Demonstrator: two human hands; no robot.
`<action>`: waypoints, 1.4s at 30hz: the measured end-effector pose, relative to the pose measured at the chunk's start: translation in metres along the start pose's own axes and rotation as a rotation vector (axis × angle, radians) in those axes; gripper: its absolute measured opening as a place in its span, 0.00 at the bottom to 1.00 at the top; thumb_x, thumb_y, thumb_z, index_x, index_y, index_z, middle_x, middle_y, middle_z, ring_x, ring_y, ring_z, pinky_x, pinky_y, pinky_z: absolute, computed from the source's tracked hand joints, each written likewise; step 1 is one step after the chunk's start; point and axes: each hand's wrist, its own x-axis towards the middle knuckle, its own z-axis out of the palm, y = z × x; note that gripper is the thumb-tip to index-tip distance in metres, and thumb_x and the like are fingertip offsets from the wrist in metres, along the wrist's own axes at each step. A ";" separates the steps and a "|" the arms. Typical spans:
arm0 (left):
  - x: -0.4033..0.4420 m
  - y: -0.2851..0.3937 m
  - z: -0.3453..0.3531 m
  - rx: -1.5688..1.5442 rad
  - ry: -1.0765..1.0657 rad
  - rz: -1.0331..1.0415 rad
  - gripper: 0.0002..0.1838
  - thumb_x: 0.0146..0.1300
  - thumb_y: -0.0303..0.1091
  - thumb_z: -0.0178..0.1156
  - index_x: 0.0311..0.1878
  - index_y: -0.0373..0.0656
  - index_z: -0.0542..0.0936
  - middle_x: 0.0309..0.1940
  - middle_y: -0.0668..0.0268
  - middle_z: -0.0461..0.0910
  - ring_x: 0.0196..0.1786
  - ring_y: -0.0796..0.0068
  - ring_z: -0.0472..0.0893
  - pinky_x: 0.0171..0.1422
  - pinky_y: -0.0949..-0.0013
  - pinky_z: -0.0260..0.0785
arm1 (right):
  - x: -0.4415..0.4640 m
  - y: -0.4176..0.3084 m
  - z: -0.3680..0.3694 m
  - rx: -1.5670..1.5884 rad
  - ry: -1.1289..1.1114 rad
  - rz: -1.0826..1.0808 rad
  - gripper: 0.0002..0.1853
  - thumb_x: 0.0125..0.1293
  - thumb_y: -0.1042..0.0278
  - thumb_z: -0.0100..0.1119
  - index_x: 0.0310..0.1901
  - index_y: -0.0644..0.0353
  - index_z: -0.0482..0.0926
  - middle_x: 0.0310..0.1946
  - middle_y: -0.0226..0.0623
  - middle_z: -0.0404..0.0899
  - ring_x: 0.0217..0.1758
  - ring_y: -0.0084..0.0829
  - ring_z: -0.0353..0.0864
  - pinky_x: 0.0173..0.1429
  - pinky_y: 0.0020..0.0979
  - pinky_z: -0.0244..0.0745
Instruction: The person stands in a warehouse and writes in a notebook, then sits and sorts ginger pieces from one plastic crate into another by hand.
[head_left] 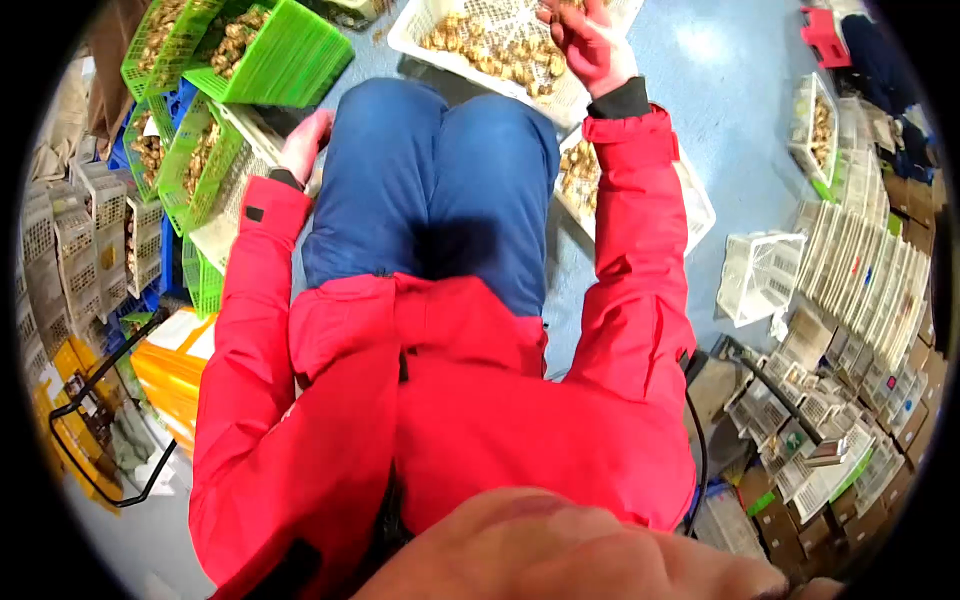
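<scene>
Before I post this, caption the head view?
Right hand at white crate of brown produce; left hand near green baskets.

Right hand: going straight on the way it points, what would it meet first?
Probably the brown pieces in the white basket, though how high the right hand sits is unclear.

A head-worn camera looks steeply down and forward toward a white crate, which the frame's edge cuts off. The lens sits on the wearer's side of the crate, close above a red jacket, with blue trousers between jacket and crate. Its wide, round view curves outward, taking in white baskets well to the right of the crate.
</scene>
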 end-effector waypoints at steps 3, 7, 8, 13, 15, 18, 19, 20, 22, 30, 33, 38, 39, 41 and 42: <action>0.019 0.111 0.023 -0.352 -0.136 0.305 0.25 0.69 0.45 0.45 0.61 0.36 0.65 0.52 0.55 0.73 0.55 0.65 0.73 0.64 0.64 0.61 | -0.032 -0.022 0.019 0.011 -0.035 0.079 0.31 0.60 0.73 0.57 0.64 0.58 0.58 0.44 0.39 0.74 0.40 0.27 0.76 0.39 0.22 0.73; 0.020 0.211 0.099 -0.434 -0.334 0.283 0.23 0.65 0.43 0.51 0.60 0.43 0.67 0.57 0.58 0.71 0.59 0.63 0.71 0.63 0.60 0.63 | -0.007 -0.013 -0.009 -0.098 -0.074 0.050 0.26 0.60 0.75 0.56 0.61 0.57 0.64 0.44 0.43 0.77 0.40 0.27 0.79 0.38 0.19 0.73; 0.032 0.218 0.120 -0.533 -0.295 0.132 0.21 0.63 0.43 0.56 0.58 0.48 0.71 0.57 0.59 0.71 0.59 0.61 0.71 0.61 0.56 0.64 | 0.000 -0.008 -0.011 -0.116 -0.058 0.055 0.26 0.60 0.75 0.56 0.61 0.56 0.64 0.45 0.42 0.77 0.40 0.27 0.79 0.38 0.19 0.73; 0.085 0.193 0.152 -0.730 -0.615 -0.049 0.23 0.67 0.39 0.51 0.63 0.44 0.64 0.56 0.66 0.69 0.58 0.71 0.70 0.56 0.63 0.71 | 0.046 -0.002 0.047 -0.700 -0.190 -0.088 0.35 0.58 0.62 0.59 0.65 0.65 0.57 0.58 0.43 0.67 0.54 0.30 0.73 0.61 0.24 0.61; 0.106 0.183 0.138 -0.798 -0.545 -0.089 0.20 0.67 0.35 0.50 0.61 0.43 0.66 0.55 0.59 0.71 0.54 0.70 0.74 0.50 0.70 0.75 | 0.088 0.031 0.010 -0.676 -0.072 -0.055 0.30 0.57 0.57 0.60 0.59 0.61 0.67 0.46 0.38 0.75 0.43 0.23 0.75 0.49 0.23 0.68; 0.124 0.172 0.104 -0.774 -0.475 0.012 0.19 0.68 0.32 0.49 0.61 0.40 0.66 0.55 0.53 0.71 0.52 0.69 0.76 0.46 0.77 0.76 | 0.112 0.072 -0.039 -1.277 -0.104 0.403 0.27 0.56 0.45 0.56 0.52 0.55 0.74 0.39 0.37 0.80 0.39 0.26 0.77 0.41 0.25 0.70; 0.123 0.179 0.101 -0.771 -0.447 0.045 0.20 0.68 0.32 0.48 0.61 0.40 0.65 0.55 0.53 0.70 0.53 0.69 0.75 0.48 0.76 0.75 | 0.108 0.101 -0.049 -1.475 -0.212 0.428 0.28 0.56 0.45 0.56 0.53 0.56 0.74 0.42 0.39 0.79 0.44 0.30 0.77 0.45 0.28 0.71; 0.119 0.188 0.100 -0.771 -0.418 0.078 0.20 0.68 0.32 0.48 0.62 0.40 0.64 0.56 0.53 0.70 0.54 0.68 0.74 0.50 0.75 0.74 | 0.104 0.136 -0.059 -1.674 -0.326 0.451 0.30 0.55 0.44 0.56 0.54 0.56 0.73 0.45 0.40 0.78 0.48 0.35 0.78 0.49 0.31 0.71; 0.114 0.205 0.102 -0.853 -0.440 0.118 0.21 0.68 0.33 0.47 0.63 0.40 0.64 0.57 0.53 0.69 0.56 0.67 0.73 0.55 0.73 0.71 | 0.099 0.163 -0.049 -1.829 -0.412 0.517 0.24 0.53 0.51 0.61 0.51 0.53 0.74 0.39 0.43 0.81 0.48 0.40 0.78 0.50 0.37 0.71; 0.112 0.223 0.110 -1.112 -0.384 0.118 0.14 0.65 0.35 0.53 0.52 0.41 0.71 0.41 0.65 0.76 0.43 0.73 0.75 0.47 0.70 0.72 | 0.088 0.133 -0.088 -0.186 -0.175 0.711 0.23 0.62 0.69 0.54 0.60 0.57 0.67 0.36 0.28 0.77 0.32 0.19 0.73 0.41 0.23 0.73; 0.109 0.222 0.114 -1.055 -0.452 0.040 0.12 0.65 0.36 0.53 0.49 0.42 0.70 0.35 0.69 0.71 0.36 0.79 0.71 0.40 0.78 0.70 | 0.058 0.075 -0.049 -0.060 -0.160 0.592 0.24 0.68 0.63 0.49 0.64 0.55 0.61 0.34 0.24 0.71 0.36 0.14 0.71 0.47 0.22 0.72; 0.110 0.220 0.125 -1.015 -0.723 -0.026 0.13 0.64 0.38 0.56 0.48 0.44 0.69 0.34 0.71 0.70 0.37 0.80 0.72 0.41 0.79 0.70 | 0.046 0.081 -0.019 0.315 -0.110 0.338 0.30 0.66 0.67 0.52 0.67 0.52 0.53 0.56 0.43 0.66 0.54 0.34 0.74 0.51 0.29 0.75; 0.106 0.218 0.124 -0.844 -0.381 -0.127 0.16 0.63 0.38 0.57 0.50 0.43 0.69 0.41 0.67 0.73 0.43 0.76 0.75 0.49 0.74 0.71 | 0.049 0.084 -0.015 0.340 -0.145 0.298 0.30 0.65 0.70 0.52 0.66 0.54 0.53 0.55 0.44 0.67 0.52 0.34 0.75 0.51 0.28 0.75; 0.109 0.210 0.126 -0.864 -0.376 -0.095 0.18 0.62 0.38 0.57 0.52 0.42 0.69 0.45 0.64 0.74 0.47 0.72 0.76 0.53 0.70 0.71 | 0.050 0.083 -0.010 0.294 -0.120 0.279 0.30 0.64 0.74 0.53 0.66 0.57 0.54 0.51 0.46 0.70 0.48 0.34 0.77 0.49 0.26 0.75; 0.110 0.207 0.127 -0.874 -0.374 -0.082 0.19 0.62 0.38 0.58 0.53 0.42 0.69 0.48 0.62 0.74 0.49 0.70 0.76 0.55 0.68 0.71 | 0.050 0.074 -0.001 0.223 -0.061 0.298 0.30 0.63 0.76 0.53 0.65 0.59 0.55 0.48 0.46 0.72 0.46 0.33 0.78 0.48 0.25 0.75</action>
